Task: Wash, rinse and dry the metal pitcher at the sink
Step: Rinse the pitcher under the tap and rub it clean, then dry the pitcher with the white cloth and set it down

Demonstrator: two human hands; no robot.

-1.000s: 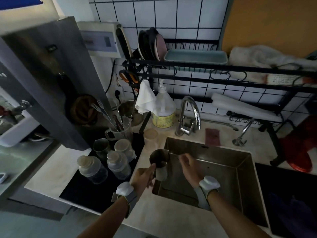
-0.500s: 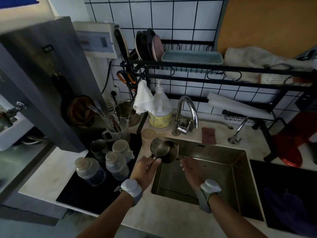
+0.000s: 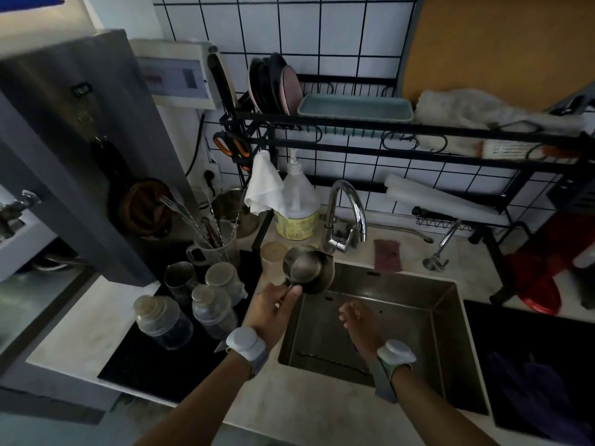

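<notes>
My left hand (image 3: 273, 309) grips the handle of the small metal pitcher (image 3: 309, 268) and holds it tilted over the back left corner of the steel sink (image 3: 444, 320), its mouth facing me. The pitcher hangs just below and left of the chrome tap (image 3: 349, 214). My right hand (image 3: 360, 323) hovers over the sink basin with loosely bent fingers and holds nothing. No water stream is visible.
A soap pump bottle (image 3: 297, 207) and a white cloth (image 3: 262, 185) sit behind the pitcher. Jars (image 3: 164, 320), cups and a utensil holder (image 3: 214, 249) crowd the left counter. A dish rack (image 3: 354, 123) spans above the sink; a purple sponge (image 3: 388, 254) lies by the tap.
My left hand has lifted the pitcher up and back toward the tap and tipped it. My right hand has let go of the rim and dropped lower over the basin.
</notes>
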